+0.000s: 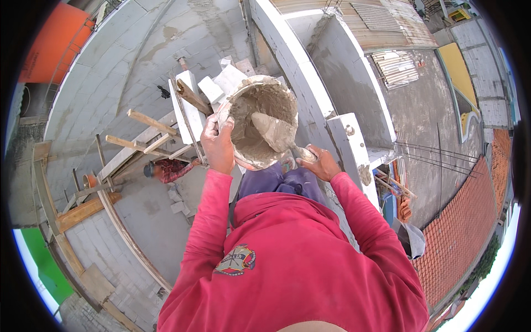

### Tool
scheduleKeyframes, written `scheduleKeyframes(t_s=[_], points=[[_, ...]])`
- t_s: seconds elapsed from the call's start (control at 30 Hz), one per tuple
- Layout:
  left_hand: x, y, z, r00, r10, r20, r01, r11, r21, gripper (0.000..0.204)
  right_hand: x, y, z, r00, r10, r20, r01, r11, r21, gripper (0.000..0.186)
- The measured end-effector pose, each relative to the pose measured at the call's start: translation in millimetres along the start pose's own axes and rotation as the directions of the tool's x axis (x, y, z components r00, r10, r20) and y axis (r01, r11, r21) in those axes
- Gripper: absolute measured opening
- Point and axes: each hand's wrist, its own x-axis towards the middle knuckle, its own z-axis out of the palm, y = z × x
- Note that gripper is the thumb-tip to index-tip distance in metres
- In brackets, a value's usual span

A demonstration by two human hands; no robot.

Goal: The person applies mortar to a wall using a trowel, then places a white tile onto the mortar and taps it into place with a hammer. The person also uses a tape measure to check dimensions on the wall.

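Note:
My left hand [219, 145] is closed on the rim of a mortar-crusted bucket [241, 105], which tips so that its inside faces up toward me. Grey wet mortar coats the bucket's walls and bottom. Inside it lies the blade of a trowel [273, 131], smeared with mortar. The trowel's handle comes out over the near right rim, and my right hand [322, 164] grips it with the fingers wrapped round. Both forearms reach forward in red sleeves.
White block walls [298, 66] run past on the right, with a block pier [352, 149] by my right arm. Broken white blocks [224, 82] lie beyond the bucket. Timber scaffolding [149, 133] stands at left; another person [168, 169] is far below. A tiled roof [459, 221] lies right.

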Motion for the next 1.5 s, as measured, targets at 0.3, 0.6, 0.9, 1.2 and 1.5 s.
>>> scheduleKeyframes(t_s=[0.3,0.6,0.9,1.2,1.5], points=[[71,-15,-4,0.994,-0.108,-0.034,0.107,0.994,-0.009,0.027,23,14,17,0.959,0.273,-0.075,-0.197,0.834,0.515,0.048],[189,-48,-37,0.969,-0.248,0.017,0.232,0.929,0.289,0.027,136,122,86,0.434,0.667,-0.605,-0.595,0.717,0.363,0.048],[271,-53,-39,0.951,-0.291,0.103,0.201,0.837,0.509,0.026,294,138,63,0.377,0.539,-0.753,-0.687,0.708,0.163,0.044],[317,-65,-19,0.941,-0.303,0.148,0.199,0.854,0.481,0.024,285,145,54,0.355,0.630,-0.691,-0.804,0.583,0.119,0.046],[311,-79,54,0.898,-0.324,0.296,0.147,0.858,0.492,0.016,171,16,46,0.712,0.419,-0.564,-0.340,0.908,0.245,0.050]])
